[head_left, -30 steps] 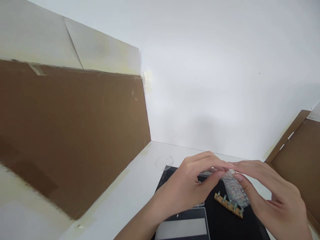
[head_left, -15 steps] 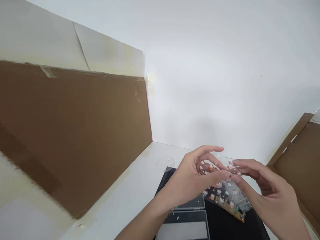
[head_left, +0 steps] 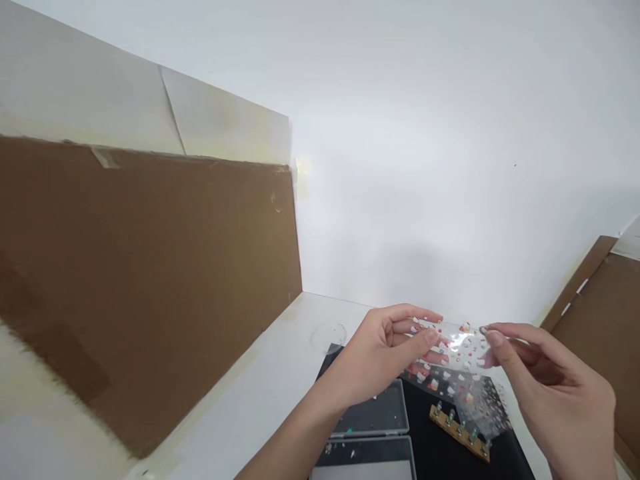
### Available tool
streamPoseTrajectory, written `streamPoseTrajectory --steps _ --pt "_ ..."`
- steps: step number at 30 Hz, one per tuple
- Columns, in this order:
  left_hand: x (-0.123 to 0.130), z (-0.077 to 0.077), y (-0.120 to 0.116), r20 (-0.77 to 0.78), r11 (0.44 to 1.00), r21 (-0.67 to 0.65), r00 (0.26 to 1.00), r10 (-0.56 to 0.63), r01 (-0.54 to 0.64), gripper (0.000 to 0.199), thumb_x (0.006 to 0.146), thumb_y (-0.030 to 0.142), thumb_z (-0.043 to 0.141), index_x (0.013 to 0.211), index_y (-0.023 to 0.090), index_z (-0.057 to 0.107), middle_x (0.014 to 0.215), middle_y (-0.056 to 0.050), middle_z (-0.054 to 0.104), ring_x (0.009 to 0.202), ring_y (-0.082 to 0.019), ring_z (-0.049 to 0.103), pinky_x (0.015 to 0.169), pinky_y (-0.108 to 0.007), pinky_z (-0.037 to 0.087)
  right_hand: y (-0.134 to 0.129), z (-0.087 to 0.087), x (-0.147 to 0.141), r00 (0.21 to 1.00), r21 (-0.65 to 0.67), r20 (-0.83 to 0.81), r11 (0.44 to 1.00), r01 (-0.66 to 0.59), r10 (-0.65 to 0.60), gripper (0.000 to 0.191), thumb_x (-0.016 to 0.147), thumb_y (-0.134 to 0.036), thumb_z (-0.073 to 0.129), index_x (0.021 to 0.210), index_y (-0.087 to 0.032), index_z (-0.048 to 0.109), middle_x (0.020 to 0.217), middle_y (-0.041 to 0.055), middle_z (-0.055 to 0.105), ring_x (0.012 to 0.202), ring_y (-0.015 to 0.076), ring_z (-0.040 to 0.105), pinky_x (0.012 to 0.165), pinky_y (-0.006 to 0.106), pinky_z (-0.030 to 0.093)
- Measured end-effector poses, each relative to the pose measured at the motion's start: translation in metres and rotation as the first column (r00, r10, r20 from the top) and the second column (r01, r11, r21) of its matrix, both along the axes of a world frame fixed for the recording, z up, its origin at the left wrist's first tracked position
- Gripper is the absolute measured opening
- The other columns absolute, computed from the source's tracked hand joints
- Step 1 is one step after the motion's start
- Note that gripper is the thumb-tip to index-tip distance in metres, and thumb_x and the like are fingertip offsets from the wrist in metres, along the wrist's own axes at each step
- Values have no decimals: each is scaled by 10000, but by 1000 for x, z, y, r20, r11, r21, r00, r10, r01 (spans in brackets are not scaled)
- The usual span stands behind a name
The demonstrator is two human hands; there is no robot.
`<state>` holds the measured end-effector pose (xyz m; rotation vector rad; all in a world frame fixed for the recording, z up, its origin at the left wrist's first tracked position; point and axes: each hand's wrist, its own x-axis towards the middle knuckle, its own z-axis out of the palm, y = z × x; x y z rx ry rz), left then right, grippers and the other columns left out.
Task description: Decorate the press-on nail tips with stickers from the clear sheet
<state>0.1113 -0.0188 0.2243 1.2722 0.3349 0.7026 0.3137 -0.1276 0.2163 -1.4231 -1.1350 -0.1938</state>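
A clear plastic sheet [head_left: 463, 343] printed with small white and red figures is stretched between my two hands. My left hand [head_left: 400, 340] pinches its left side between thumb and fingers, some of which show through the film. At the sheet's right end, my right hand [head_left: 520, 360] grips it with thumb and index finger. The lower part of the film hangs over a black mat [head_left: 435, 453]. Below it on the mat lies a wooden strip [head_left: 459, 434] bearing several small greenish pieces in a row. An open clear-lidded case [head_left: 380, 417] sits left of the strip, partly behind my left forearm.
Brown cardboard [head_left: 175, 267] stands along the left side, and another cardboard panel [head_left: 600, 333] is at the right. A white wall [head_left: 425, 167] rises behind. A faint clear round item [head_left: 329, 337] lies on the white surface behind the mat.
My hands have moved apart, spreading the sheet between them. The wooden strip with its small pieces now shows more fully below the film. The view has shifted slightly.
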Motion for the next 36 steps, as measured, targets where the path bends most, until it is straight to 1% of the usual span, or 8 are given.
streamPoseTrajectory --steps 4,9,13,18,21,26,30,36 --pt "1 -3 2 1 998 41 999 54 -54 591 842 648 948 1196 195 812 948 -73 831 877 -191 831 663 -183 592 -4 1 0 999 56 -33 998 30 -28 295 948 -543 837 925 -249 826 705 26 757 555 186 717 438 225 557" --pt "5 -3 0 64 996 9 994 89 -89 571 819 625 975 1148 185 817 889 -53 809 817 -183 807 648 -211 634 0 -6 1 961 -18 -58 962 -272 271 433 955 -531 837 1291 -273 748 1113 78 832 837 205 811 705 273 702" --pt "6 -2 -1 71 995 -22 993 96 -95 575 808 612 987 1149 187 805 944 -67 826 877 -199 819 616 -197 636 4 -9 5 925 -48 -171 935 -352 340 621 913 -496 889 1459 -322 647 1260 97 799 865 205 800 640 273 687" --pt "6 -1 -1 50 999 -8 998 42 -42 621 800 600 993 1212 188 778 1086 -106 839 938 -221 837 639 -196 635 2 1 2 975 118 -133 979 -165 180 495 871 -439 918 1299 -261 746 1104 81 817 794 189 784 629 264 678" --pt "6 1 -2 0 1000 -10 1000 -16 16 587 739 486 1056 1156 174 786 1028 -82 822 951 -231 836 668 -204 643 0 6 -6 991 177 -117 983 -46 68 358 882 -455 896 1157 -246 801 1034 71 814 728 178 754 594 266 668" --pt "7 -2 -3 0 998 -16 998 -61 61 468 768 397 1039 1105 178 799 964 -50 805 853 -160 809 675 -182 636 -4 6 -10 998 151 -57 989 -3 11 235 928 -481 859 1033 -272 838 941 35 799 671 169 724 567 268 652" --pt "7 -5 -3 1 999 14 999 -48 48 367 822 314 988 1102 173 797 974 -56 812 851 -150 804 686 -183 635 -7 5 -9 995 142 -99 989 45 -31 241 940 -484 855 1080 -289 848 1001 26 797 706 156 726 621 263 666" --pt "6 -5 -2 10 998 26 999 -50 50 426 815 416 1010 1066 171 769 1031 -73 839 854 -145 809 687 -177 625 -7 3 -5 990 142 -130 987 77 -58 283 926 -507 874 1103 -287 849 1016 33 793 738 167 735 649 279 680"
